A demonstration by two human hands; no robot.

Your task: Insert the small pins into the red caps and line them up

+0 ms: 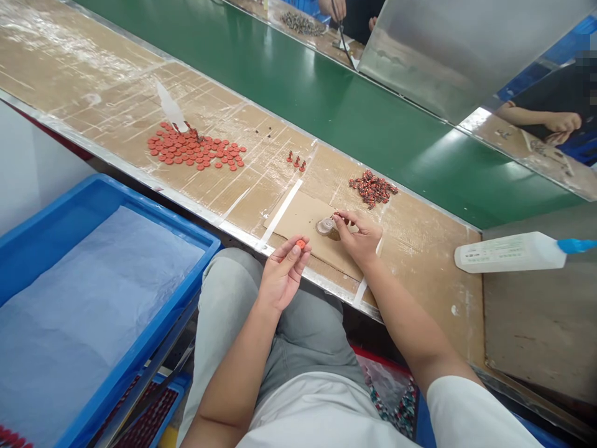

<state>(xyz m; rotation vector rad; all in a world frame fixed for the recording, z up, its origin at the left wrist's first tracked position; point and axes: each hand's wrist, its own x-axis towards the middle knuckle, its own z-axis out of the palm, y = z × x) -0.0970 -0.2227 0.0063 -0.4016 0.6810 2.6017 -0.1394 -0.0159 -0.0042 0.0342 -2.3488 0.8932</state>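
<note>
My left hand (283, 272) pinches a round orange-red disc (301, 244) over the table's front edge. My right hand (359, 235) is closed on a small dark red piece (336, 216) beside a small clear round dish (325, 226). That dish stands on a flat cardboard sheet (298, 214). Behind my right hand lies a pile of small red and black parts (372, 189). Three small red pieces (296, 161) stand upright on the table further back. Many orange-red discs (191, 146) are spread to the left, with a white pointed object (171, 109) among them.
A green conveyor belt (289, 81) runs behind the table. On the right lies a white bottle with a blue tip (510, 252). A large blue tray (112, 186) is at the left. Beyond the belt, other people's hands (563, 123) are at work near a metal panel (424, 56).
</note>
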